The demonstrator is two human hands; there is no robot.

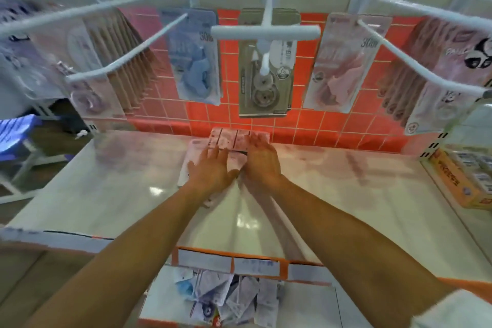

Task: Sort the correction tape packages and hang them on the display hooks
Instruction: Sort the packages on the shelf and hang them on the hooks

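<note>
I see a shiny white shelf (119,181) with pink packages (229,138) lying flat near its back edge.

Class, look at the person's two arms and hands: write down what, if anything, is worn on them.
The left hand and the right hand are bare: no gloves, rings or watch show. Both forearms are uncovered. What looks like a white sleeve edge shows high on the right arm; no sleeve shows on the left.

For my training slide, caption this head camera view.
Left hand and right hand lie flat on pink correction tape packages on the shelf under display hooks.
</note>
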